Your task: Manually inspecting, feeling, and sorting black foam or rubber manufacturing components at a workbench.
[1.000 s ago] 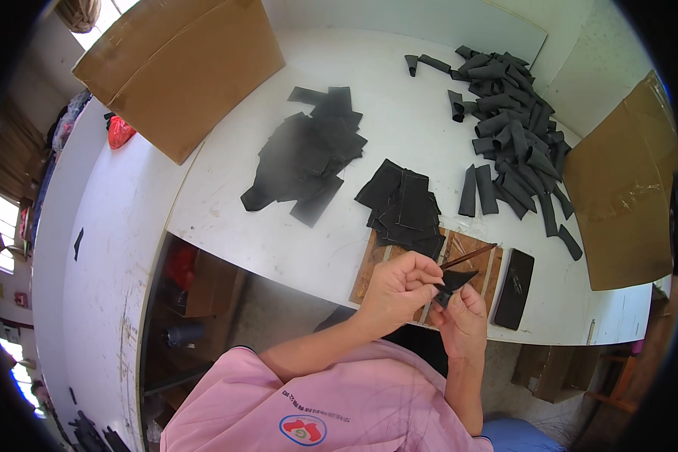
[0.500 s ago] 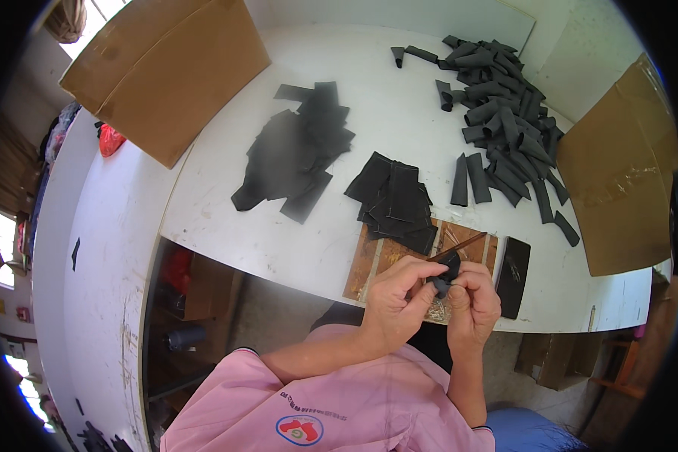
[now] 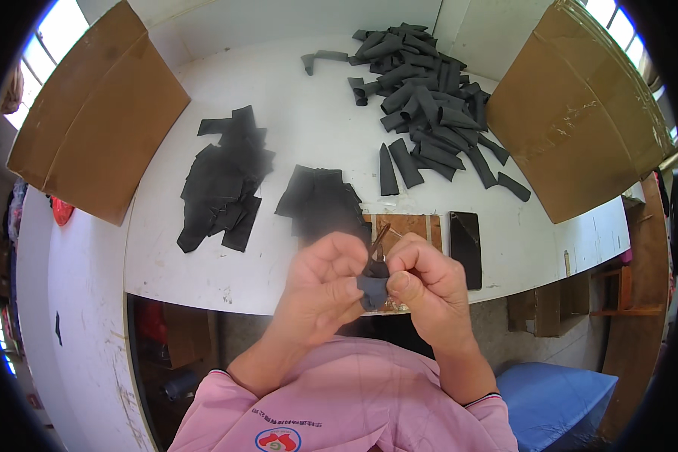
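My left hand (image 3: 320, 282) and my right hand (image 3: 433, 290) meet over the table's front edge. Between them is a small dark grey fabric piece (image 3: 372, 292), pinched at both sides by thumbs and fingers. A thin brown stick (image 3: 380, 239) sticks up just beyond it; whether its lower end is inside the fabric is hidden. Under the hands lies a brown board (image 3: 414, 224) with pale stripes. A stack of black fabric pieces (image 3: 320, 200) lies just past my left hand, partly covered by it.
Flat black fabric pieces (image 3: 218, 184) lie spread at the left. Rolled dark grey fabric tubes (image 3: 429, 98) are heaped at the back right. A black flat phone-like slab (image 3: 465, 252) is beside the board. Cardboard boxes stand left (image 3: 102, 113) and right (image 3: 580, 113).
The view has swung to the right, so the table items sit further left in the picture. The fabric piece now shows a broader grey face, and both hands still pinch it.
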Tool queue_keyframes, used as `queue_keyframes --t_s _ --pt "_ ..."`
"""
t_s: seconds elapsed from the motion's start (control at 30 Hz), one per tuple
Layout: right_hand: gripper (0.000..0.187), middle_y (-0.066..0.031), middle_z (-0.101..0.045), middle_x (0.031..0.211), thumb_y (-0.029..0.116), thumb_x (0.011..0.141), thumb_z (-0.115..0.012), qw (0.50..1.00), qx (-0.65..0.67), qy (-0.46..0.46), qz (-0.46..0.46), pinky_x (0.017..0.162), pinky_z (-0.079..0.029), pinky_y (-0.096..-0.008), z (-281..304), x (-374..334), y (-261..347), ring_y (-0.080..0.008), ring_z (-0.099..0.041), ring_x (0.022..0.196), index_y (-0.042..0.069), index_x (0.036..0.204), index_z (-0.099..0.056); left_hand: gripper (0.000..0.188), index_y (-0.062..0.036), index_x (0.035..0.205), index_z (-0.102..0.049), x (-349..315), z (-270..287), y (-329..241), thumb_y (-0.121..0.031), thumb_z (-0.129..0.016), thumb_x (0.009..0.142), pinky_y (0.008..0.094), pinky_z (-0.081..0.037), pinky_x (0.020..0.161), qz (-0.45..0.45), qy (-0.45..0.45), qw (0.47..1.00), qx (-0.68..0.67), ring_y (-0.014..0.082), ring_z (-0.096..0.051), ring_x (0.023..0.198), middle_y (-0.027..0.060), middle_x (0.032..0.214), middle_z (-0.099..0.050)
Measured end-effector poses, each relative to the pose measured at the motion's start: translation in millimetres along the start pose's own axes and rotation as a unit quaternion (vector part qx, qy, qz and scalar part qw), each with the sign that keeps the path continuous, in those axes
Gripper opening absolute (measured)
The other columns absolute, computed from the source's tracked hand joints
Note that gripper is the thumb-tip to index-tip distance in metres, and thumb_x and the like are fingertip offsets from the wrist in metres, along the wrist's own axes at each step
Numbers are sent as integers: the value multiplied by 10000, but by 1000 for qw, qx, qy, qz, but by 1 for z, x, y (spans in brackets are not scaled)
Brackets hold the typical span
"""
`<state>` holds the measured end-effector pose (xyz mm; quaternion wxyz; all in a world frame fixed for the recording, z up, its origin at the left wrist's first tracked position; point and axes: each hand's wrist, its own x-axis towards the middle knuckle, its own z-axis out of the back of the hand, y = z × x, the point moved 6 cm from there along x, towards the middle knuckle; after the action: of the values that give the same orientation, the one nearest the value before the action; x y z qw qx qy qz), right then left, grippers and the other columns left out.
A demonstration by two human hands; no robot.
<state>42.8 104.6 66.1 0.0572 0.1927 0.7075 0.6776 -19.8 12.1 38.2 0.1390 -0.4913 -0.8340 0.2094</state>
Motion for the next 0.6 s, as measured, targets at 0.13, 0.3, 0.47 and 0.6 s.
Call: queue_keyframes --t_s 0.13,0.3,0.47,0.6 --pt "89 -59 -460 683 56 767 -571 988 -79 68 118 538 -370 -242 -11 12 47 -150 -457 602 4 727 -512 218 54 980 -416 1 -39 -10 1 -523 797 155 -232 312 53 196 971 -124 22 -337 352 91 646 -508" --pt "124 -53 -466 664 93 752 -605 983 -66 115 130 517 -365 -253 -17 20 66 -155 -449 592 13 722 -515 565 164 1063 -351 11 -38 -17 -115 -637 663 196 -183 329 19 232 971 -55 58 -360 358 77 548 -457" --pt "205 -65 -484 647 175 732 -635 980 -114 113 121 522 -374 -258 -17 27 62 -170 -457 594 12 687 -519 660 177 1150 -291 24 -32 -19 -123 -640 677 205 -249 345 -21 282 956 -72 89 -397 365 75 548 -489" --pt "140 -89 -464 675 105 743 -618 966 -139 131 176 535 -391 -267 -29 23 79 -214 -468 591 27 712 -506 626 177 1133 -295 14 -51 -28 -120 -628 693 189 -286 375 -70 430 895 -101 84 -446 448 71 577 -508"
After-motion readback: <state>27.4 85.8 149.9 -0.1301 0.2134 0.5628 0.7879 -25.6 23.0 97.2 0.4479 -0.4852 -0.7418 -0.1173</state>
